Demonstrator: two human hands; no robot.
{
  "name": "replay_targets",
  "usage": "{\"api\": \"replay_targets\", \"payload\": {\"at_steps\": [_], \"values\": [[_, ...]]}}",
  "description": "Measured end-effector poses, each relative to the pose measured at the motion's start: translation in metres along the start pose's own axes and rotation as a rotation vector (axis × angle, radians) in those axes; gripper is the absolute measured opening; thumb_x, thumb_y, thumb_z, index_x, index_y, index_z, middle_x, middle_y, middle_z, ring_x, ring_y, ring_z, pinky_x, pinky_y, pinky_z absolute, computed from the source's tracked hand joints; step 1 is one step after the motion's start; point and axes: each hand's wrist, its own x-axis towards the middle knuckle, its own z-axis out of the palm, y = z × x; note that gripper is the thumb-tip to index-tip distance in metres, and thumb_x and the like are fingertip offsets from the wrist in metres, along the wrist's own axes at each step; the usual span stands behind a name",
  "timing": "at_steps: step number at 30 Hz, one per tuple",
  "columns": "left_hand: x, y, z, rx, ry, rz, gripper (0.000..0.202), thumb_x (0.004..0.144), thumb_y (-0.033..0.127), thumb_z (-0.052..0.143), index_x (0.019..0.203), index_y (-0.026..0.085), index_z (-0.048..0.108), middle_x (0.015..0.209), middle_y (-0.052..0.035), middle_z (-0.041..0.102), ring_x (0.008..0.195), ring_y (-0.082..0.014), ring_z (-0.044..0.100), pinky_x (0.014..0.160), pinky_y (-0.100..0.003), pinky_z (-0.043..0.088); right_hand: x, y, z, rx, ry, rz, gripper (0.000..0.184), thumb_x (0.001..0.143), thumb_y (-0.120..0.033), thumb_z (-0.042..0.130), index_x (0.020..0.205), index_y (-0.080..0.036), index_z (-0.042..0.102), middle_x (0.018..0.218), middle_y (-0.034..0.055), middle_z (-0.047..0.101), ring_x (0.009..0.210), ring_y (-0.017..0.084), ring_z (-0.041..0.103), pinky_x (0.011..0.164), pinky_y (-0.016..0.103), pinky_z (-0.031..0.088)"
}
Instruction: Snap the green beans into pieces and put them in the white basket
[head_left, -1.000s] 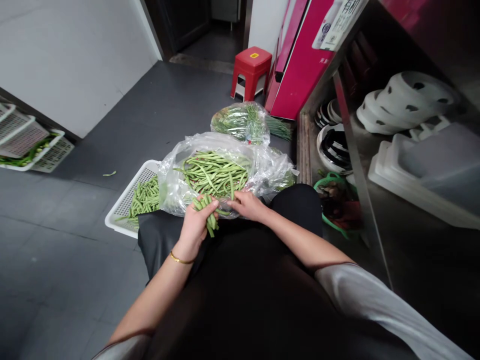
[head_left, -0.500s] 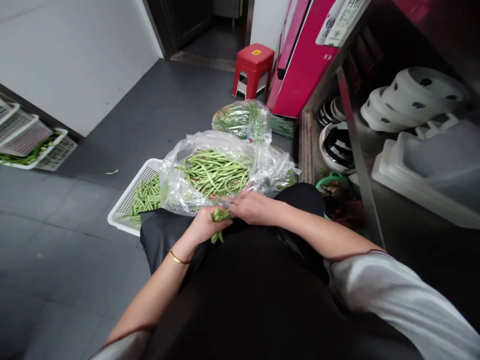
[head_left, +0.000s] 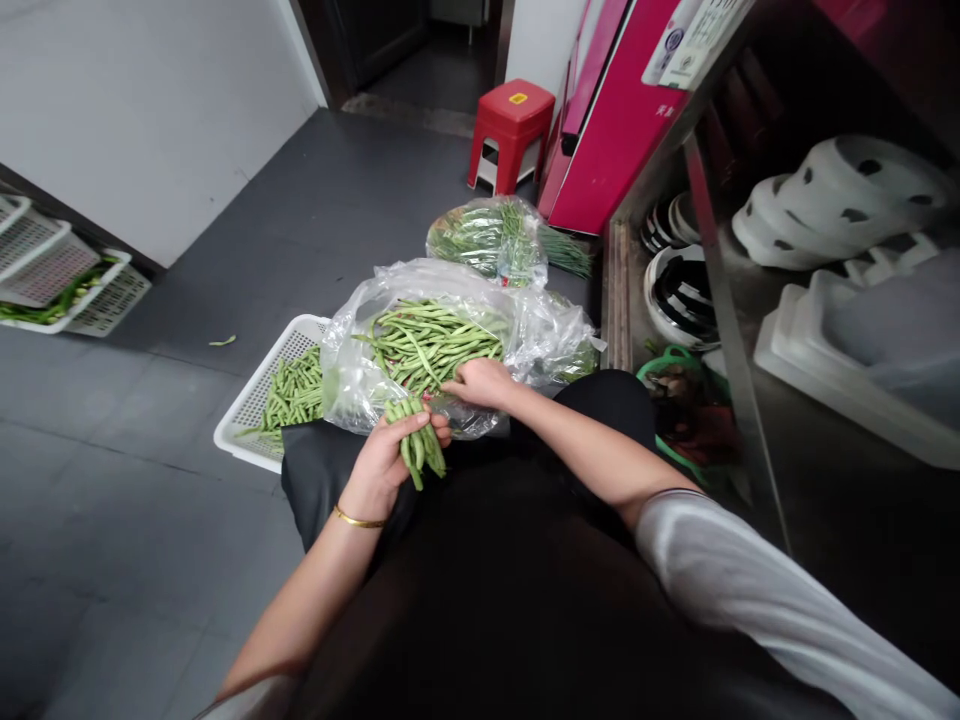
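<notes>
My left hand [head_left: 386, 455] is closed around a small bunch of green beans [head_left: 418, 440] held over my black apron [head_left: 487, 560]. My right hand [head_left: 480, 380] reaches into the open clear plastic bag [head_left: 352, 375] and pinches at the pile of long green beans [head_left: 427, 340] inside it. The bag rests at my knees. Beside it on the left, a white perforated basket [head_left: 255, 400] holds shorter bean pieces [head_left: 294, 392].
A second bag of greens [head_left: 480, 235] lies further back, near a red stool [head_left: 514, 130] and a pink cabinet [head_left: 607, 130]. White baskets [head_left: 60, 285] stand at the far left. On the right, a metal shelf [head_left: 720, 290] holds bowls and trays; a green basket [head_left: 675, 385] sits by it.
My right hand left the bunch and moved forward into the bag. My left hand drew back a little with its beans, which now show more fully.
</notes>
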Motion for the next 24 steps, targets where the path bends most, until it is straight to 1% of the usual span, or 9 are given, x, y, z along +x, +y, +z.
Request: {"api": "replay_targets", "payload": {"at_steps": [2, 4, 8, 12, 14, 17, 19, 21, 24], "values": [[0.005, 0.006, 0.0, 0.014, 0.028, 0.04, 0.027, 0.059, 0.011, 0.074, 0.085, 0.011, 0.066, 0.061, -0.003, 0.066, 0.053, -0.0154, 0.062, 0.055, -0.029, 0.055, 0.015, -0.008, 0.011, -0.083, -0.06, 0.002, 0.039, 0.086, -0.044, 0.048, 0.082, -0.011, 0.069, 0.088, 0.0155, 0.068, 0.078, 0.022, 0.062, 0.063, 0.027, 0.039], [0.011, 0.011, -0.001, 0.008, 0.089, 0.091, 0.031, 0.059, 0.01, 0.074, 0.089, 0.01, 0.067, 0.057, -0.0002, 0.062, 0.048, -0.0115, 0.058, 0.05, -0.024, 0.052, 0.014, -0.013, 0.018, -0.103, -0.064, -0.027, 0.035, 0.089, -0.035, 0.044, 0.085, -0.011, 0.069, 0.089, 0.0159, 0.068, 0.08, 0.022, 0.062, 0.064, 0.027, 0.038], [0.027, 0.01, 0.0, -0.003, 0.199, 0.088, 0.028, 0.059, 0.016, 0.076, 0.084, 0.008, 0.067, 0.051, 0.0015, 0.057, 0.042, -0.0092, 0.053, 0.043, -0.02, 0.047, -0.024, -0.01, 0.017, -0.028, 0.117, -0.236, 0.035, 0.09, -0.029, 0.039, 0.076, -0.014, 0.068, 0.081, 0.0108, 0.068, 0.073, 0.017, 0.06, 0.063, 0.026, 0.036], [0.036, -0.006, 0.014, 0.026, 0.136, 0.01, 0.024, 0.056, 0.019, 0.078, 0.072, 0.01, 0.062, 0.054, -0.0012, 0.061, 0.044, -0.0117, 0.056, 0.044, -0.022, 0.048, -0.063, -0.01, 0.023, 0.039, 0.209, -0.466, 0.027, 0.083, -0.026, 0.046, 0.068, -0.015, 0.065, 0.073, 0.007, 0.065, 0.065, 0.014, 0.055, 0.059, 0.024, 0.034], [0.033, -0.013, 0.022, 0.095, 0.102, 0.071, 0.024, 0.055, 0.019, 0.078, 0.069, 0.011, 0.061, 0.053, -0.0009, 0.06, 0.042, -0.0113, 0.055, 0.042, -0.021, 0.046, -0.071, -0.012, 0.032, 0.082, 0.129, -0.456, 0.024, 0.081, -0.025, 0.049, 0.065, -0.015, 0.064, 0.069, 0.0054, 0.064, 0.061, 0.013, 0.053, 0.057, 0.023, 0.034], [0.02, -0.013, 0.03, 0.247, 0.045, 0.196, 0.022, 0.055, 0.021, 0.078, 0.065, 0.011, 0.061, 0.049, 0.0004, 0.057, 0.039, -0.0102, 0.052, 0.039, -0.021, 0.042, -0.073, -0.01, 0.041, 0.121, -0.262, -0.329, 0.02, 0.074, -0.022, 0.057, 0.056, -0.015, 0.062, 0.054, 0.0009, 0.058, 0.05, 0.01, 0.049, 0.051, 0.022, 0.032], [0.01, -0.009, 0.032, 0.308, 0.002, 0.225, 0.019, 0.056, 0.02, 0.077, 0.066, 0.011, 0.063, 0.052, 0.0, 0.059, 0.041, -0.0102, 0.053, 0.041, -0.021, 0.042, -0.072, -0.003, 0.035, 0.128, -0.498, -0.251, 0.02, 0.07, -0.026, 0.064, 0.053, -0.015, 0.061, 0.044, -0.0015, 0.052, 0.043, 0.01, 0.046, 0.047, 0.022, 0.031], [0.001, -0.004, 0.034, 0.345, -0.044, 0.196, 0.018, 0.054, 0.017, 0.077, 0.068, 0.012, 0.066, 0.056, -0.0012, 0.061, 0.045, -0.0103, 0.054, 0.043, -0.02, 0.043, -0.071, 0.007, 0.019, 0.29, -0.513, -0.206, 0.023, 0.072, -0.038, 0.064, 0.065, -0.016, 0.064, 0.044, -0.003, 0.051, 0.04, 0.009, 0.045, 0.045, 0.021, 0.032], [-0.006, -0.003, 0.036, 0.367, -0.12, 0.113, 0.019, 0.051, 0.012, 0.075, 0.068, 0.011, 0.068, 0.061, -0.0036, 0.064, 0.049, -0.012, 0.056, 0.045, -0.021, 0.044, -0.071, 0.013, -0.009, 0.743, -0.301, -0.256, 0.039, 0.082, -0.05, 0.05, 0.099, -0.017, 0.06, 0.057, -0.0035, 0.057, 0.043, 0.009, 0.049, 0.045, 0.02, 0.036]]}}
